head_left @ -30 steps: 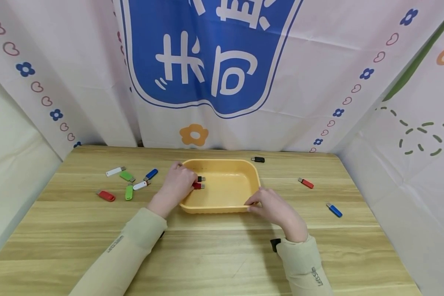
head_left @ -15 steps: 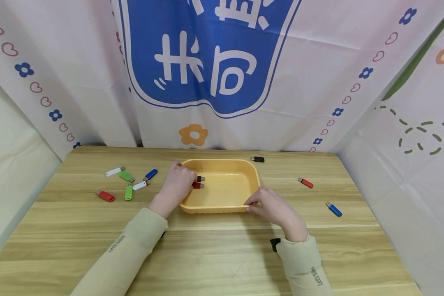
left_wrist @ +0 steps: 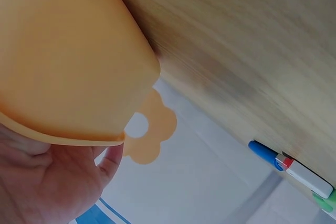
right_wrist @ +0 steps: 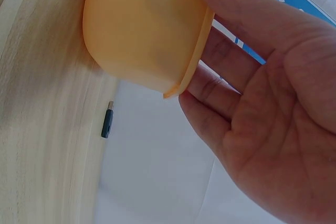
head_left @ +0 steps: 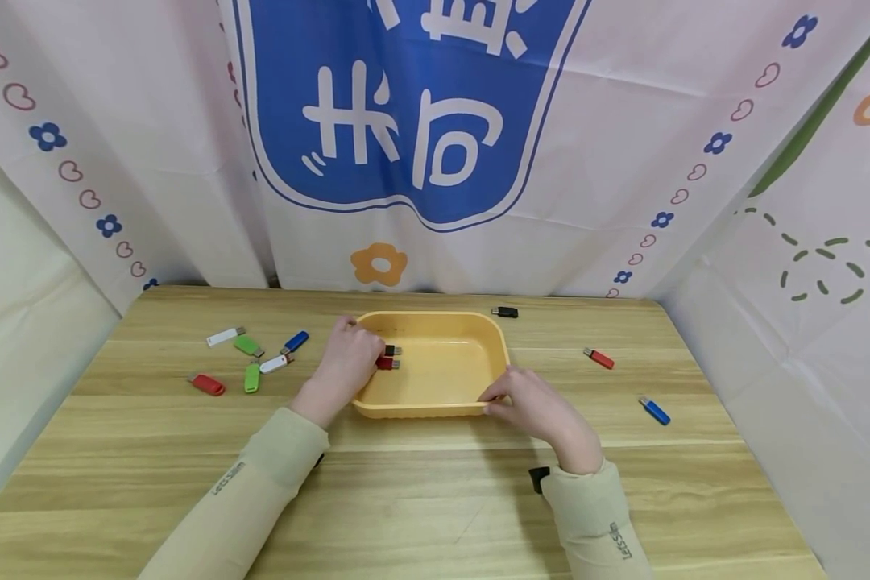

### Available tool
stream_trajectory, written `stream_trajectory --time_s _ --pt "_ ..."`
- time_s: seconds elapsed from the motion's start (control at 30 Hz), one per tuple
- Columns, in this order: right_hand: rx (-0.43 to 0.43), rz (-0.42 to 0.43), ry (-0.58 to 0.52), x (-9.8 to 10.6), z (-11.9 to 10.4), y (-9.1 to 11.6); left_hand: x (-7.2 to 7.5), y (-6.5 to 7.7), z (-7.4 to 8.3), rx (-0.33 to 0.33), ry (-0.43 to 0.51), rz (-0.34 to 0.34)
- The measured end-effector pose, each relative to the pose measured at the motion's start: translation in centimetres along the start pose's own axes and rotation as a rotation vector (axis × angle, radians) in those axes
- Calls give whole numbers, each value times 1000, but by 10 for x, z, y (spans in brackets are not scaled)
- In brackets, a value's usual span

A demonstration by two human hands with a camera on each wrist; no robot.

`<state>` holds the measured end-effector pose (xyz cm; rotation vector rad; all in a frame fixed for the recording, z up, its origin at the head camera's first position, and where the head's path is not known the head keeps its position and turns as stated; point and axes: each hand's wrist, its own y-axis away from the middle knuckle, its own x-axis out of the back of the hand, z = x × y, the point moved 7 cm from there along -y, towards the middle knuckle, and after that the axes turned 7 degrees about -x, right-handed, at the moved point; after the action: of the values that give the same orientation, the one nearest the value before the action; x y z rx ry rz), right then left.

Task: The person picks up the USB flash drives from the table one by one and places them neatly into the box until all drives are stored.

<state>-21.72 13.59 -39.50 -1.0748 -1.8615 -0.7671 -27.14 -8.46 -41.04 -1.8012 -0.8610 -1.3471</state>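
A yellow plastic tray (head_left: pixel 435 411) lies near the back of the wooden table, between both hands. My left hand (head_left: pixel 344 362) grips its left rim, the fingers reaching over into the inside. At the front right corner, my right hand (head_left: pixel 540 407) holds the rim with its thumb outside and fingers over the edge. Inside the tray, beside the left fingers, are a black USB stick (head_left: pixel 394 350) and a red USB stick (head_left: pixel 387 364), both partly hidden by that hand. From the right wrist view, the tray wall (right_wrist: pixel 142 24) shows faint dark shapes through it.
Left of the tray lie several USB sticks, among them a red one (head_left: pixel 208 384), a blue one (head_left: pixel 297 341) and a green one (head_left: pixel 252 377). To its right are black (head_left: pixel 505 312), red (head_left: pixel 598 358) and blue USB sticks (head_left: pixel 655 411). A printed curtain (head_left: pixel 478 258) hangs behind.
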Motion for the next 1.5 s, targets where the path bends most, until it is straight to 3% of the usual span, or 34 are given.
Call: stream_trajectory --time_s 0.23,0.47,0.8,1.13,1.3,1.5 --pt "-29 9 25 -1 2 -1 3 1 -2 -1 52 -17" --pt "-1 8 35 0 1 -1 7 3 -2 -17 98 -4" --pt "10 6 35 0 1 -1 23 11 -2 11 176 101" --pt "23 7 23 0 0 0 43 32 -13 54 209 253" --pt "20 7 31 1 0 0 43 43 -20 89 227 257" --pt "28 11 36 1 0 0 43 55 -35 129 334 279"
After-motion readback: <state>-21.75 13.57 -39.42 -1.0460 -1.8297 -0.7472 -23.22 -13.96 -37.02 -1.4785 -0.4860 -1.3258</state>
